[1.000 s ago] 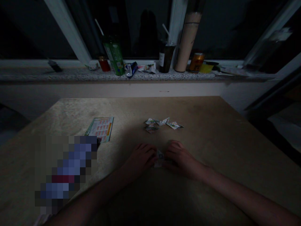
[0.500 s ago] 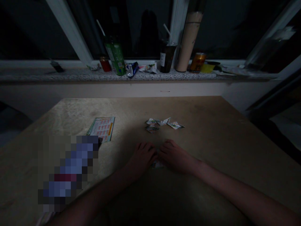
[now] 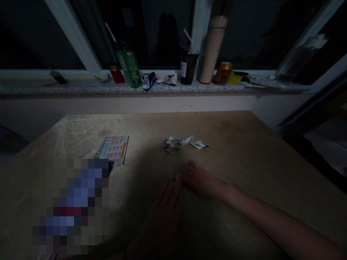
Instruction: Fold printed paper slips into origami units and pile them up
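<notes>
My left hand (image 3: 166, 204) lies low over the table with its fingers stretched forward, the tips touching a small piece of folded paper (image 3: 178, 176). From the other side my right hand (image 3: 199, 178) has its fingers curled in against the same paper, and most of the paper is hidden under the hands. Beyond them sit several small folded printed-paper pieces: one (image 3: 200, 144) on the right, one (image 3: 187, 140) in the middle, and one (image 3: 172, 148) on the left nearest my hands.
A stack of printed sheets (image 3: 114, 150) lies on the table (image 3: 230, 133) to the left, beside a pixelated blue area (image 3: 78, 191). Along the windowsill stand a green bottle (image 3: 131, 68), a dark drink cup (image 3: 188, 68), a tall beige flask (image 3: 213, 50) and an orange can (image 3: 223, 73).
My left hand has moved back toward me and turned, its fingers now straight and pointing forward. My right hand stays nearly in place. The view has shifted slightly.
</notes>
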`<control>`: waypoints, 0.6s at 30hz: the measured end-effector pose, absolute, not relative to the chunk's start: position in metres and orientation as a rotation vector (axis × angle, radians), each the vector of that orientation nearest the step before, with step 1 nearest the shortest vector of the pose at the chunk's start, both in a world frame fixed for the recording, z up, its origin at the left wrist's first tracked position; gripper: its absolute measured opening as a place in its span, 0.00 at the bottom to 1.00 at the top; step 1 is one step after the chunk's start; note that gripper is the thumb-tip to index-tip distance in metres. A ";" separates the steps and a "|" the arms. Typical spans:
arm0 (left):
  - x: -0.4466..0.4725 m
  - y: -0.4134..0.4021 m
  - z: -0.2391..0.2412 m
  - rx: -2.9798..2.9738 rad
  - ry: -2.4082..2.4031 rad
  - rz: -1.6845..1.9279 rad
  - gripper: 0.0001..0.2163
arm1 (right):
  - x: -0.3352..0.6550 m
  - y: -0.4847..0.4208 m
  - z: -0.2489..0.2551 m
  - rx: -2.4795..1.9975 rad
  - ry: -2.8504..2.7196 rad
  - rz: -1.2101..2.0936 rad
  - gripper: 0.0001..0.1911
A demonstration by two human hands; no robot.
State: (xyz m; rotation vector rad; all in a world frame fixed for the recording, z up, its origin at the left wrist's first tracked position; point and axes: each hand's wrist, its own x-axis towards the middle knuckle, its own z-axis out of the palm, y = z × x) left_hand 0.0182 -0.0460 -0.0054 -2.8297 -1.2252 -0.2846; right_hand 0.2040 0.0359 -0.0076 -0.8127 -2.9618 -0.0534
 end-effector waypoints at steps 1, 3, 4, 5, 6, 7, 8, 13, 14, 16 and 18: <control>0.017 -0.054 -0.011 -2.818 -1.231 -0.279 0.32 | 0.204 0.036 -0.009 -0.809 -2.958 -0.071 0.03; 0.016 -0.064 -0.020 -2.814 -1.272 -0.267 0.37 | 0.204 0.037 -0.013 -0.814 -2.944 -0.107 0.04; 0.015 -0.066 -0.024 -2.819 -1.295 -0.271 0.38 | 0.205 0.037 -0.015 -0.820 -2.938 -0.116 0.04; 0.014 -0.066 -0.027 -2.832 -1.311 -0.256 0.39 | 0.205 0.038 -0.017 -0.820 -2.933 -0.116 0.04; 0.014 -0.065 -0.028 -2.852 -1.316 -0.242 0.39 | 0.205 0.038 -0.019 -0.815 -2.932 -0.112 0.04; 0.013 -0.064 -0.028 -2.871 -1.318 -0.234 0.40 | 0.205 0.039 -0.019 -0.810 -2.932 -0.107 0.05; 0.013 -0.063 -0.028 -2.890 -1.317 -0.222 0.41 | 0.205 0.039 -0.019 -0.809 -2.932 -0.105 0.05; 0.012 -0.058 -0.026 -2.940 -1.328 -0.198 0.41 | 0.204 0.037 -0.013 -0.821 -2.950 -0.114 0.07; 0.012 -0.057 -0.026 -2.951 -1.328 -0.191 0.41 | 0.203 0.037 -0.012 -0.817 -2.950 -0.109 0.08; 0.011 -0.056 -0.026 -2.963 -1.349 -0.177 0.40 | 0.203 0.037 -0.011 -0.817 -2.945 -0.102 0.08; 0.011 -0.055 -0.026 -2.971 -1.376 -0.174 0.40 | 0.203 0.037 -0.012 -0.820 -2.946 -0.106 0.08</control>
